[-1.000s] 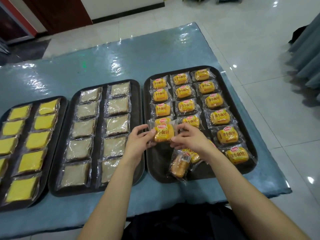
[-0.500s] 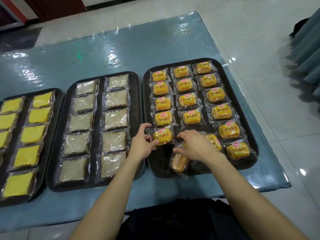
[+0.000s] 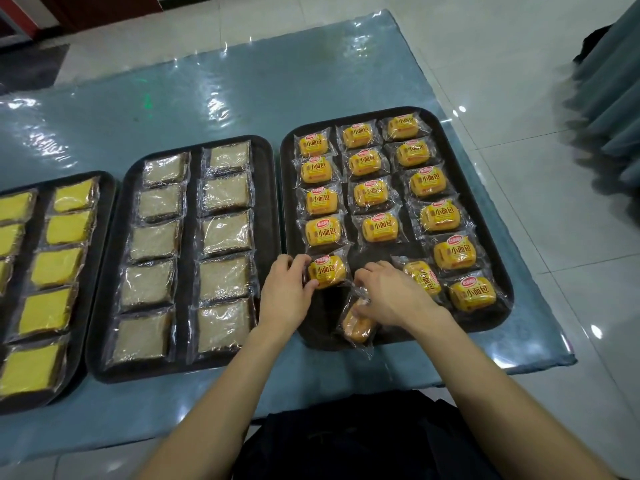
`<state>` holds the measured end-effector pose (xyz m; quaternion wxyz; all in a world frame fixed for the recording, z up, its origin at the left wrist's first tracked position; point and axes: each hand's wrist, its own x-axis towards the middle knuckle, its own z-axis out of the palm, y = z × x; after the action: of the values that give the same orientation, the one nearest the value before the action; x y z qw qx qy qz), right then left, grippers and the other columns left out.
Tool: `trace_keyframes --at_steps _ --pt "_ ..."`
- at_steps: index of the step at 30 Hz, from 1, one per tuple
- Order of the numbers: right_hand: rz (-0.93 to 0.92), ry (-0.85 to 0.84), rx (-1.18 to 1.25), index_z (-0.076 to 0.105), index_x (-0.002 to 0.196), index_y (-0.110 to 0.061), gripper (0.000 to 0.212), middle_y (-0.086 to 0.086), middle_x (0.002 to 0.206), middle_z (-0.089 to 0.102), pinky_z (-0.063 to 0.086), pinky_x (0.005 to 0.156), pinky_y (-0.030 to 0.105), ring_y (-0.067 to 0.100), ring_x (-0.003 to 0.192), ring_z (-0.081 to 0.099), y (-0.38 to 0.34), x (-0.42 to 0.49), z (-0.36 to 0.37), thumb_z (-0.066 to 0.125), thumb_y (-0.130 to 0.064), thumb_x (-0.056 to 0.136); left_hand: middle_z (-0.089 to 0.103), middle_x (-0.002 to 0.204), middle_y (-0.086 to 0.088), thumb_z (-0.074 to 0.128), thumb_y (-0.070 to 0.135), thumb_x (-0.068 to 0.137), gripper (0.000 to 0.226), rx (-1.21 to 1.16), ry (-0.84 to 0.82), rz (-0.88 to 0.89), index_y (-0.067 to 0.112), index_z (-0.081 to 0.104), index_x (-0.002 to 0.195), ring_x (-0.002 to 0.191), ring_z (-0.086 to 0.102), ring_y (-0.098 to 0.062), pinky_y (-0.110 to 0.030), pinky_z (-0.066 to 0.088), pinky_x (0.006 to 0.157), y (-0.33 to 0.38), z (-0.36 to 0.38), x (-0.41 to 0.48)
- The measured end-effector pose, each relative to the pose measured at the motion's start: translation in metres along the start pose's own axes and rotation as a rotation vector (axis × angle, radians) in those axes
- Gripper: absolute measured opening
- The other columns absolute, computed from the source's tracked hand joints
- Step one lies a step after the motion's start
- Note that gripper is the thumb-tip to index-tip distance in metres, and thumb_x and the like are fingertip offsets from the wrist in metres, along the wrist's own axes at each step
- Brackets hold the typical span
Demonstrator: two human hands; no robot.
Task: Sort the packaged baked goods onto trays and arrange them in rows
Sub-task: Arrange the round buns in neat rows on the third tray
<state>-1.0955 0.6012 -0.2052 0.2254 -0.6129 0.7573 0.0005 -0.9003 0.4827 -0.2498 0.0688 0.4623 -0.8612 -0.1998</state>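
Bun packets (image 3: 440, 214) — clear plastic film, glossy, crinkled at the seams, printed yellow. Cake packets (image 3: 225, 233) — the same glossy film, unprinted. Trays (image 3: 323, 313): dark, matt, smooth, plastic by appearance. Table cover (image 3: 242, 84): transparent plastic sheet, wrinkled, highly reflective. Floor (image 3: 519, 81): polished glossy tiles. Curtain (image 3: 609, 98): matt cloth.

Right tray (image 3: 325, 315) near corner free, tilted packet (image 3: 356, 325) alongside

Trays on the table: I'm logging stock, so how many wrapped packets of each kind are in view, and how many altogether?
Orange small-bread packets: 17
Pale beige cake slices: 10
Yellow cake slices: 8 in view; more may be cut off at the picture's left edge
Total: 35 in view
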Motion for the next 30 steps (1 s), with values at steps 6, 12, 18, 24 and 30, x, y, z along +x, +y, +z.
trace_keyframes --at_steps 6,12,18,24,30 --pt "-0.001 0.022 -0.017 0.062 0.134 -0.018 0.048 0.003 0.13 0.063 0.052 0.098 0.04 0.025 0.126 0.055 -0.001 -0.003 0.004 0.076 -0.041 0.094 0.057 0.154 -0.011 0.084 0.021 0.091 0.063 0.285 0.045 0.424 0.022 0.059 0.15 0.141 0.054 -0.033 -0.05 0.051 0.112 0.008 0.01 -0.004" --pt "0.01 0.052 -0.023 0.062 0.131 -0.017 0.045 0.003 0.128 0.063 0.052 0.096 0.04 0.026 0.126 0.055 -0.004 -0.008 0.004 0.074 -0.042 0.096 0.056 0.16 -0.009 0.073 0.018 0.101 0.065 0.339 0.003 0.405 0.028 0.049 0.161 0.147 0.051 -0.032 -0.049 0.047 0.119 0.005 0.018 0.002" --pt "0.02 0.094 -0.051 0.061 0.133 -0.016 0.044 0.004 0.129 0.063 0.05 0.093 0.039 0.026 0.125 0.056 -0.006 -0.018 0.009 0.065 -0.046 0.102 0.053 0.163 -0.015 0.075 0.014 0.1 0.071 0.363 0.0 0.397 0.025 0.046 0.164 0.148 0.053 -0.036 -0.049 0.048 0.119 0.003 0.026 -0.003" --pt "0.037 0.167 0.08 0.068 0.118 -0.017 0.028 0.002 0.114 0.066 0.056 0.087 0.042 0.026 0.109 0.066 -0.004 -0.038 0.005 0.064 -0.04 0.103 0.061 0.144 -0.009 0.072 0.029 0.101 0.045 0.292 0.003 0.355 0.02 0.061 0.144 0.133 0.059 -0.033 -0.046 0.051 0.111 0.014 0.01 -0.014" --pt "0.367 0.449 0.228 0.067 0.129 -0.016 0.029 0.005 0.124 0.066 0.059 0.09 0.044 0.026 0.114 0.063 0.019 -0.066 -0.005 0.065 -0.032 0.105 0.062 0.113 0.009 0.054 0.085 0.093 0.066 0.02 -0.291 0.122 0.025 0.058 0.12 0.1 0.062 -0.015 -0.04 0.057 0.085 0.051 -0.007 -0.041"
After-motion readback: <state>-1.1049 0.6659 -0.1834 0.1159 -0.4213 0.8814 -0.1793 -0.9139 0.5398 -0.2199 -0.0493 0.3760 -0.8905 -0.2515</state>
